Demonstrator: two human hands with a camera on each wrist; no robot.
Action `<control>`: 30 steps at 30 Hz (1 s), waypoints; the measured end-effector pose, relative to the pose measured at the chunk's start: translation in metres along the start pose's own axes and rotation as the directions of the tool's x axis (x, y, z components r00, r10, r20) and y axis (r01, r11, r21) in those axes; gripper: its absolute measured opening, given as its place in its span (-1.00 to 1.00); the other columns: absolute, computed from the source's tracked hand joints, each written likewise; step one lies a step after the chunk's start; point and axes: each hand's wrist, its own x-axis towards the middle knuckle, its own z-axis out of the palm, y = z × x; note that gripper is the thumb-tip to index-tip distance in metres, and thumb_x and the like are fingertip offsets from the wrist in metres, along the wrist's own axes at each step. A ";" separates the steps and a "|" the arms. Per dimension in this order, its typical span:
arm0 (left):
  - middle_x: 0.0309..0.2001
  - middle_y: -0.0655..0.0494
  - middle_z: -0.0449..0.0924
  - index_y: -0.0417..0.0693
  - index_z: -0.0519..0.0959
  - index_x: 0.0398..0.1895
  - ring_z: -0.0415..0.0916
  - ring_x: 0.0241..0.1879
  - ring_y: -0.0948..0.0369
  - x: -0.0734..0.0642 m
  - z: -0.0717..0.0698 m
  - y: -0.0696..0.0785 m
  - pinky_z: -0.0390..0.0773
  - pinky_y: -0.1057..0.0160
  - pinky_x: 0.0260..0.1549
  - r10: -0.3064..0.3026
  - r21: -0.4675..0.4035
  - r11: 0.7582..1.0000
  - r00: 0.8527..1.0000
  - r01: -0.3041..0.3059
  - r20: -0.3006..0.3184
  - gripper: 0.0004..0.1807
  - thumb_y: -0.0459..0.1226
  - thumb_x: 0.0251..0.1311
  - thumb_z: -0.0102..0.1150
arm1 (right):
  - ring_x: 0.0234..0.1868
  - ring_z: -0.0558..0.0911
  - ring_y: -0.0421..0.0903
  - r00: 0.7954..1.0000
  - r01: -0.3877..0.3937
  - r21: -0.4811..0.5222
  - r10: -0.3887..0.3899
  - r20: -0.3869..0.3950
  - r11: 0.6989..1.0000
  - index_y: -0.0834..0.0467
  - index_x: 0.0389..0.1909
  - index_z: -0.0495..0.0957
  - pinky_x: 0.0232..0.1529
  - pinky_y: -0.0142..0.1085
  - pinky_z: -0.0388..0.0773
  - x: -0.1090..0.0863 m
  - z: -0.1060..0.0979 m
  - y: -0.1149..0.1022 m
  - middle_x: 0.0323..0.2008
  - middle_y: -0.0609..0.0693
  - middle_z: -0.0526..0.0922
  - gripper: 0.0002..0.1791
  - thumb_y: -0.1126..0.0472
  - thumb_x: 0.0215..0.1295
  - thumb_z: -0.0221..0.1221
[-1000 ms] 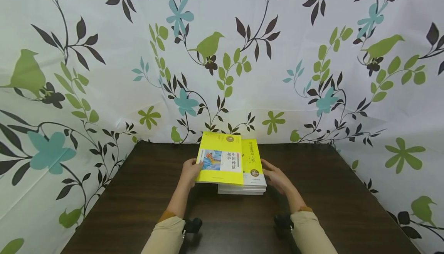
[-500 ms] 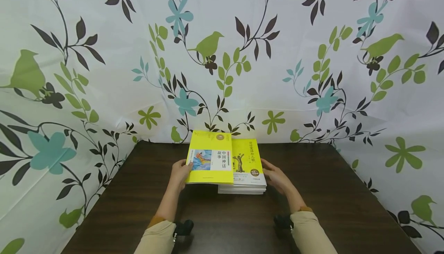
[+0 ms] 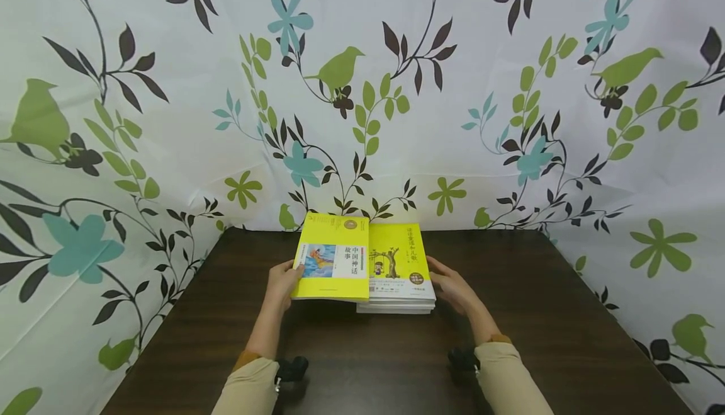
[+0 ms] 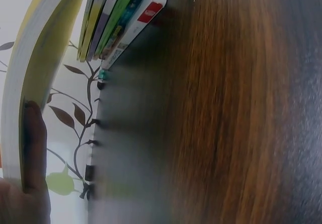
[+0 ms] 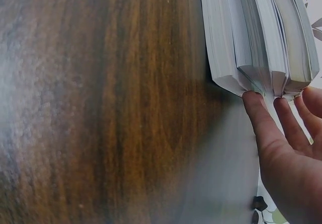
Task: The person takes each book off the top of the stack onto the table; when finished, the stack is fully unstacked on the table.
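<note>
My left hand holds a yellow book by its left edge, thumb on the cover and fingers beneath. The cover has a blue picture and a white band. In the left wrist view this book is raised off the table, its pages bowing slightly. Its right side overlaps the stack of books, whose top book is yellow with a tree drawing. My right hand rests its fingertips against the stack's right side. In the right wrist view, those fingers are extended along the page edges.
The stack stands on a dark wood-grain table, near its back edge. Behind and at both sides hangs a white cloth printed with leaves, birds and flowers. Dark wrist devices sit below both hands.
My left hand has moved left with the yellow book, uncovering more of the stack's top book and its tree drawing. My right hand stays at the stack's right side.
</note>
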 end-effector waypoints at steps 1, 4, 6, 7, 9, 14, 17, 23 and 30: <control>0.01 -0.26 0.48 -0.34 0.18 0.44 0.55 -0.35 0.21 0.001 -0.001 0.000 0.56 0.40 -0.45 -0.001 0.002 1.000 1.000 0.001 -0.002 -0.40 -0.23 0.44 -0.03 | 0.46 0.15 0.30 1.000 0.000 0.006 0.000 0.001 1.000 -0.07 0.53 0.08 0.34 0.25 0.22 0.000 0.000 0.000 0.53 0.22 0.01 -0.33 0.08 0.45 0.04; 0.01 -0.27 0.48 -0.35 0.18 0.44 0.56 -0.36 0.21 0.002 -0.007 -0.001 0.56 0.40 -0.46 0.001 0.005 1.000 1.000 -0.001 -0.012 -0.39 -0.23 0.43 -0.02 | 0.46 0.15 0.31 1.000 0.010 0.002 -0.010 0.009 1.000 -0.05 0.53 0.07 0.34 0.25 0.22 -0.002 0.001 0.001 0.53 0.23 0.00 -0.34 0.09 0.47 0.02; 0.02 -0.26 0.48 -0.34 0.17 0.45 0.55 -0.36 0.22 0.004 -0.011 -0.002 0.56 0.41 -0.46 0.001 0.009 1.000 1.000 0.000 -0.020 -0.39 -0.22 0.44 -0.02 | 0.46 0.15 0.31 1.000 0.011 0.002 -0.011 0.011 1.000 -0.05 0.54 0.06 0.34 0.25 0.23 -0.002 0.002 0.001 0.52 0.24 0.00 -0.34 0.09 0.47 0.00; 0.02 -0.26 0.48 -0.34 0.17 0.45 0.55 -0.36 0.22 0.004 -0.013 -0.003 0.56 0.41 -0.45 0.003 0.011 1.000 1.000 -0.003 -0.023 -0.39 -0.22 0.44 -0.02 | 0.46 0.16 0.31 1.000 0.012 0.003 -0.012 0.010 1.000 -0.05 0.54 0.06 0.34 0.24 0.23 -0.003 0.003 0.002 0.52 0.24 0.01 -0.34 0.10 0.48 0.00; 0.03 -0.26 0.47 -0.33 0.17 0.45 0.55 -0.35 0.22 0.006 -0.017 -0.003 0.55 0.41 -0.45 0.002 0.019 1.000 1.000 -0.002 -0.029 -0.38 -0.21 0.44 -0.03 | 0.45 0.17 0.31 1.000 0.011 0.006 -0.011 0.005 1.000 -0.06 0.53 0.06 0.33 0.24 0.24 -0.002 0.003 0.002 0.52 0.24 0.02 -0.35 0.10 0.48 0.00; 0.05 -0.27 0.46 -0.34 0.17 0.45 0.54 -0.36 0.22 0.009 -0.027 -0.004 0.55 0.42 -0.45 0.018 0.038 0.999 0.999 -0.016 -0.046 -0.38 -0.21 0.44 -0.02 | 0.46 0.17 0.31 1.000 0.015 0.008 -0.015 0.003 1.000 -0.06 0.53 0.07 0.34 0.24 0.23 -0.001 0.003 0.002 0.52 0.23 0.03 -0.35 0.10 0.48 -0.01; 0.06 -0.27 0.46 -0.33 0.17 0.45 0.54 -0.36 0.22 0.010 -0.031 -0.004 0.54 0.41 -0.45 0.027 0.049 0.998 0.998 -0.024 -0.053 -0.38 -0.21 0.44 -0.02 | 0.45 0.18 0.31 1.000 0.015 0.007 -0.015 0.000 1.000 -0.07 0.53 0.08 0.33 0.24 0.24 0.000 0.002 0.002 0.52 0.23 0.03 -0.35 0.10 0.48 0.00; 0.08 -0.28 0.45 -0.33 0.15 0.46 0.54 -0.37 0.23 0.014 -0.038 -0.005 0.55 0.41 -0.44 0.027 0.053 0.998 0.998 -0.024 -0.057 -0.37 -0.19 0.45 -0.03 | 0.45 0.19 0.30 1.000 0.011 0.002 -0.011 -0.012 1.000 -0.05 0.53 0.09 0.33 0.23 0.27 0.000 0.000 0.001 0.52 0.23 0.04 -0.36 0.10 0.47 0.00; 0.08 -0.29 0.44 -0.34 0.13 0.46 0.52 -0.41 0.27 0.016 -0.047 -0.005 0.53 0.44 -0.48 0.013 0.054 0.999 0.997 -0.009 -0.072 -0.37 -0.19 0.45 -0.04 | 0.44 0.20 0.30 1.000 0.008 0.003 -0.008 -0.014 1.000 -0.05 0.53 0.08 0.32 0.21 0.28 -0.002 0.000 0.001 0.52 0.23 0.04 -0.36 0.12 0.48 -0.02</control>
